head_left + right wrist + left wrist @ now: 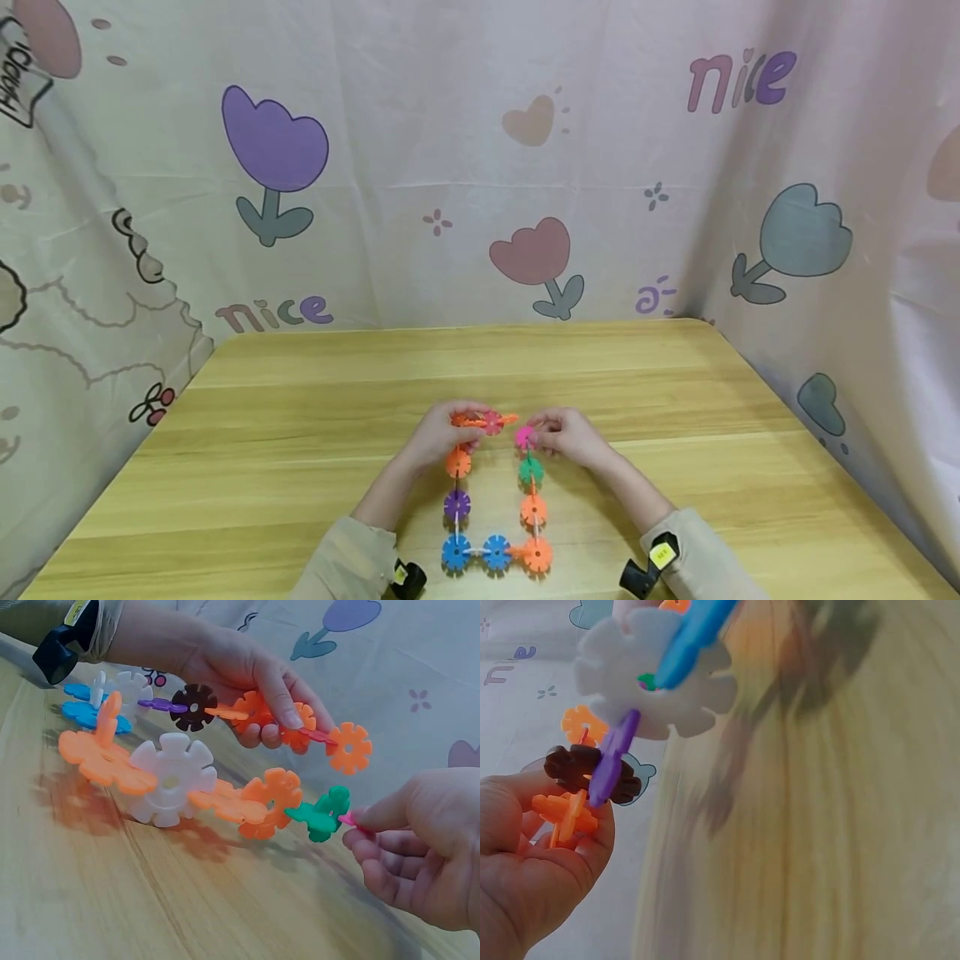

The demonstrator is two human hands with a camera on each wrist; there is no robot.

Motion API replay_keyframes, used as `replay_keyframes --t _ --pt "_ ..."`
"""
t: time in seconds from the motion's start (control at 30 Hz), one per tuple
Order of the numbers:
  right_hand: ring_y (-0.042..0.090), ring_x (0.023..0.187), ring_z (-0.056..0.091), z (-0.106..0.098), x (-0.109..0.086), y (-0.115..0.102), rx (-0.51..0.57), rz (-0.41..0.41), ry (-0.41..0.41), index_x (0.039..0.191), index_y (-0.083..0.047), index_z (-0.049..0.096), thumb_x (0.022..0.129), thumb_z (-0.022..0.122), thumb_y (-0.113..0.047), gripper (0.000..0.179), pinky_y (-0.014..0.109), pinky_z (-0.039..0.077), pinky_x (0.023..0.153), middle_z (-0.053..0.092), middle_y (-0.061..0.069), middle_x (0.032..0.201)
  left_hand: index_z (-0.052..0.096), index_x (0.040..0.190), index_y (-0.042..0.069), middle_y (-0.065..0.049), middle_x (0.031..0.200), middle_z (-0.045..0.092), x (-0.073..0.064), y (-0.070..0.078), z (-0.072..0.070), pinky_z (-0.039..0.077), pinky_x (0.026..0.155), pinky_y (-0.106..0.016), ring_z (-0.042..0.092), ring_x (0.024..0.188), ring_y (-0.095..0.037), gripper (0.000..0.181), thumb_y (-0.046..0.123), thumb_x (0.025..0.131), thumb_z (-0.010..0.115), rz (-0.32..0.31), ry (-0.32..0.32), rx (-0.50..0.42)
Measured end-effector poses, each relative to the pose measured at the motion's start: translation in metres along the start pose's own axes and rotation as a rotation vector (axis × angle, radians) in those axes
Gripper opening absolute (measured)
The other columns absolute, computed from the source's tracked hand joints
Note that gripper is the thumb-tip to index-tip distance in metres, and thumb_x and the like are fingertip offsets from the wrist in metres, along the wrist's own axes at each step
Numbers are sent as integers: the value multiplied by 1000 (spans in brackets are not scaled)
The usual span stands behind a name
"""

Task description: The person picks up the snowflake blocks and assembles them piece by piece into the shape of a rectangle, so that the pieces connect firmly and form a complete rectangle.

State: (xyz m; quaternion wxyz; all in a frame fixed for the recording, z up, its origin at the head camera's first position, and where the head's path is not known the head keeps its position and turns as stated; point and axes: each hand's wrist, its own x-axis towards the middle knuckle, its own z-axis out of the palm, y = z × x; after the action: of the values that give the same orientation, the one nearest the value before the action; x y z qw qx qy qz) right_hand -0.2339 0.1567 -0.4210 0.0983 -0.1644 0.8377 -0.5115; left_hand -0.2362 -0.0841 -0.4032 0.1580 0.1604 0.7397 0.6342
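A chain of interlocking plastic snowflake discs forms a near-rectangle with a gap at its far side. My left hand grips orange discs near one end, thumb on top. Beyond its fingers a red disc joins a final orange disc. Across the gap, my right hand pinches the pink disc at the other end, mostly covered by fingers in the right wrist view. The pink disc joins a green disc. Purple, brown, white and blue discs make up other links.
The chain is over a wood-grain table. Behind and beside it hangs a pale printed curtain. Each wrist wears a small black camera, one at the left sleeve and one at the right sleeve.
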Motion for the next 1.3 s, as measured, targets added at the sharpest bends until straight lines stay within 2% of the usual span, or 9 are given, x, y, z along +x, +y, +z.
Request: replay_keyframes --t 0.17,0.3,0.4,0.63,1.03,1.3 --pt "21 61 58 -1 -2 -4 70 11 20 109 9 61 87 63 -6 26 30 50 53 64 10 74 59 119 -3 -17 90 64 0 -2 -1 50 57 -25 61 67 -23 33 -6 86 57 4 17 21" --pt "31 66 60 -5 -6 -13 128 10 20 110 14 58 87 60 0 27 40 53 60 64 16 77 59 119 -4 -20 90 64 1 -3 -2 51 58 -26 62 68 -26 33 -6 86 57 2 23 24" --pt "33 68 61 -7 -7 -17 164 8 27 110 15 57 87 59 3 26 46 52 64 65 17 78 57 119 -5 -20 90 64 1 -4 -2 52 58 -27 62 67 -25 32 -6 87 56 2 24 25" --pt "18 66 61 -8 -3 -7 219 28 65 112 12 58 86 62 0 29 36 54 63 65 9 77 57 118 -6 -14 95 63 0 -1 -2 53 60 -29 61 66 -22 31 -4 87 58 16 31 45" --pt "16 65 60 -8 -1 -8 261 15 74 110 12 58 85 62 0 28 31 54 61 66 11 78 63 113 -1 -13 100 61 0 -3 -4 53 61 -29 62 70 -26 28 -4 85 60 25 23 88" --pt "15 65 59 -6 1 -9 275 -3 87 110 13 57 85 61 2 27 28 54 61 65 10 77 64 113 0 -12 99 61 -1 -2 -5 52 61 -29 62 69 -23 29 -6 84 60 16 27 84"
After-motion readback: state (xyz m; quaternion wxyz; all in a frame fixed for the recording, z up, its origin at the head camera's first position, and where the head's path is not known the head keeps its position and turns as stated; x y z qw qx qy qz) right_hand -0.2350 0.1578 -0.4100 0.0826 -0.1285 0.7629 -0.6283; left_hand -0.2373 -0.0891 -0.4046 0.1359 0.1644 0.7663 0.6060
